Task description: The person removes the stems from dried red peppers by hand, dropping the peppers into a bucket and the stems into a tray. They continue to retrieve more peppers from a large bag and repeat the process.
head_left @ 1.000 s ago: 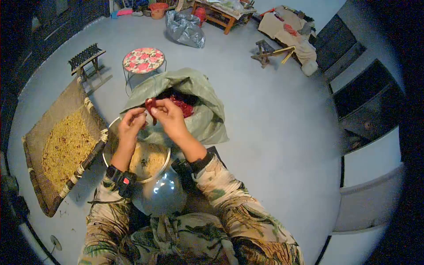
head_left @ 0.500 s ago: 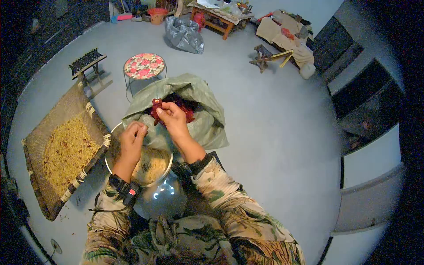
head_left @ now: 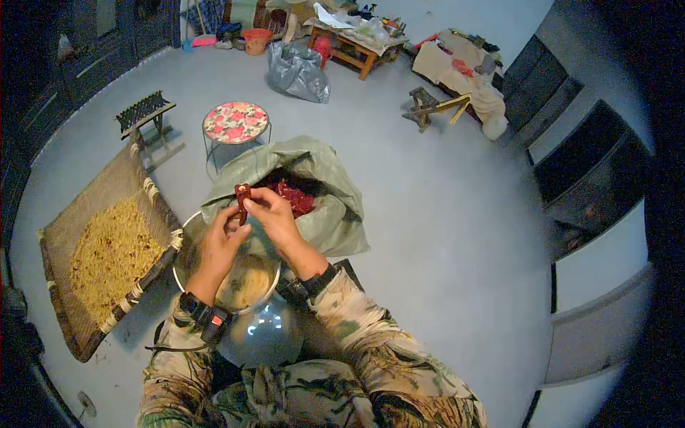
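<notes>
Dark-red pod (head_left: 243,194) pinched two-handed
The left hand (head_left: 222,246) holds its lower end, the right hand (head_left: 280,226) higher, above the round container (head_left: 190,251).

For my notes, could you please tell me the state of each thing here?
Red pod: held upright
Right hand: pinching pod
Left hand: gripping pod's lower end
Sack: open, red contents showing
Basin: pale contents inside
Tray: spread with yellow bits
Stool: upright
Silver bag: slumped

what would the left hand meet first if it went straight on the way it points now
Most likely the dark red piece pinched in the right hand; whether the left hand touches it is unclear.
</notes>
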Demonstrator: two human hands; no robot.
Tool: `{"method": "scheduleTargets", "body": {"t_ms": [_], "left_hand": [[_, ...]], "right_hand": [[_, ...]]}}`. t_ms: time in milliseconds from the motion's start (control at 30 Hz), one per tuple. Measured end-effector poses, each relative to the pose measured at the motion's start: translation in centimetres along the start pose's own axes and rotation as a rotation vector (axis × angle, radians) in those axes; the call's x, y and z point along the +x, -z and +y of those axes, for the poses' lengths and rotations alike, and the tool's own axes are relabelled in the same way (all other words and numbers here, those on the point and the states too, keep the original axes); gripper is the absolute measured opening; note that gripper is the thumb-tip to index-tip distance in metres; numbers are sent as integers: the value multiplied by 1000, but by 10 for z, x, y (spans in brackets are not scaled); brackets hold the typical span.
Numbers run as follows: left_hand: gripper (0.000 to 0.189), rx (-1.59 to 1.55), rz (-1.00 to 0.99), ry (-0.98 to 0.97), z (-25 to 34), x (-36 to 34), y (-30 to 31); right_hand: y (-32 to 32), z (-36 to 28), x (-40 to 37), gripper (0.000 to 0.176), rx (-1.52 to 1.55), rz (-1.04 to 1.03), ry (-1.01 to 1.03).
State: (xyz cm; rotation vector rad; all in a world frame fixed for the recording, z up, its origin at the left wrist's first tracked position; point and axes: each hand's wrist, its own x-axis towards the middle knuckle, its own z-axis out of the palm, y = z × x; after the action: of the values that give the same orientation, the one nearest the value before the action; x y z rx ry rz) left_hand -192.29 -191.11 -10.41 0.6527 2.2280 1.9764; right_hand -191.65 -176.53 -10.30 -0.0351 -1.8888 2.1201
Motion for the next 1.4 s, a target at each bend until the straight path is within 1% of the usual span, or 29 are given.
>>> {"method": "scheduleTargets", "body": {"t_ms": [33, 133, 233, 300, 433, 500, 600, 700, 767, 800, 900, 933, 1000, 1067, 1133, 1167, 1200, 1267, 1300, 1400], "left_hand": [[38, 0, -2, -38, 0, 0, 1], [32, 41, 14, -57, -6, 2, 0], [24, -129, 16, -17, -14, 6, 0], [21, -148, 36, 18, -12, 4, 1], [17, -173, 108, 47, -17, 7, 3], [16, -80, 160, 28, -15, 7, 5], [15, 17, 178, -8, -8, 6, 8], [15, 74, 184, -22, -8, 6, 7], [16, 116, 188, -37, -6, 5, 8], [16, 145, 186, -52, -1, 4, 10], [17, 191, 171, -39, 2, 3, 11], [17, 203, 166, -21, 1, 3, 12], [17, 110, 157, -41, -1, 3, 12], [18, 62, 134, -24, 4, 2, 12], [19, -131, 107, 19, -9, 6, 9], [20, -229, 96, 38, -14, 7, 8], [21, -250, 65, 51, -15, 6, 10], [24, -293, 6, 68, -12, 7, 12], [21, -327, 22, 69, -12, 6, 12], [17, -315, 56, 102, -12, 8, 12]], "right_hand": [[-2, -2, -1, 25, -8, -10, 10], [-6, -5, -2, 26, 14, -28, 1], [-6, -4, -2, 25, 12, -33, -20], [-5, 1, 1, 26, -45, -18, -13], [-10, 2, -1, 28, 57, -3, 23], [-13, -6, -5, 29, 56, -30, 14], [-16, -9, -7, 23, 42, -95, -46], [-12, 1, -4, 15, -127, -65, 0], [-14, -1, -6, 14, -131, -49, 10], [-15, -2, -6, 13, -131, -43, 13], [-8, 23, 1, 17, -256, -2, 134], [-12, 11, -2, 18, -241, 6, 128], [-16, 12, -2, 17, -115, 27, 180], [-12, 22, 2, 16, -122, 62, 134], [-16, -10, -3, 16, -129, 79, 110], [-11, -6, -1, 15, -68, 66, 66], [-8, -1, 1, 15, -9, 53, 23], [-2, -1, 2, 13, -4, 41, -58], [-5, -5, 1, 13, -57, 54, -55], [-11, -8, 0, 14, 11, 13, -66]]}}
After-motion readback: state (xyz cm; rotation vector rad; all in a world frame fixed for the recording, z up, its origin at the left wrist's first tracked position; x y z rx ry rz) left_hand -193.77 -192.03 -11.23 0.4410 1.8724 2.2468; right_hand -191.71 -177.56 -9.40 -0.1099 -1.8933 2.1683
